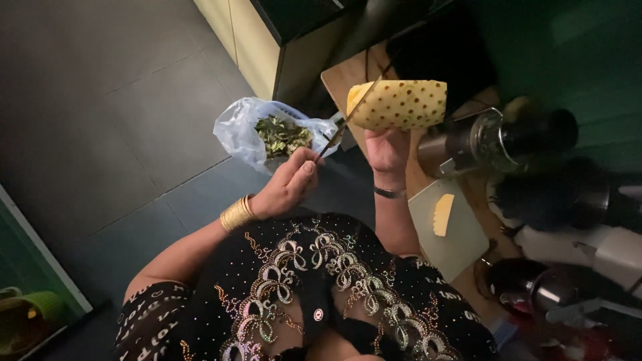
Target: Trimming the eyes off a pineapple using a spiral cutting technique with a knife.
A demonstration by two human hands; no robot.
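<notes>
1. The peeled pineapple (400,104) sits upper centre of the frame, lying sideways, yellow with dark eyes dotted over it.
2. The right hand (386,150) is directly below the pineapple, cupped upward and gripping it from beneath; a dark wristband circles that wrist.
3. The left hand (289,182) is lower and to the left of the fruit, fingers curled tight around the handle of a knife (348,117).
4. The knife runs diagonally up and right, its blade laid against the pineapple's left cut end.
5. Gold bangles (237,212) ring the left wrist.
6. Just left of the knife, a clear plastic bag (235,130) lies open on the dark tiled floor, holding green peelings (281,136).
7. Below and right of the right hand, a pale cutting board (461,247) carries one yellow pineapple slice (442,214).
8. A glass jar (498,137) with a dark lid lies at the right, near the fruit; beyond it the clutter is too dark to tell.
9. A wooden surface (338,80) shows behind the pineapple, and a cream cabinet (251,40) stands at the top of the frame.
</notes>
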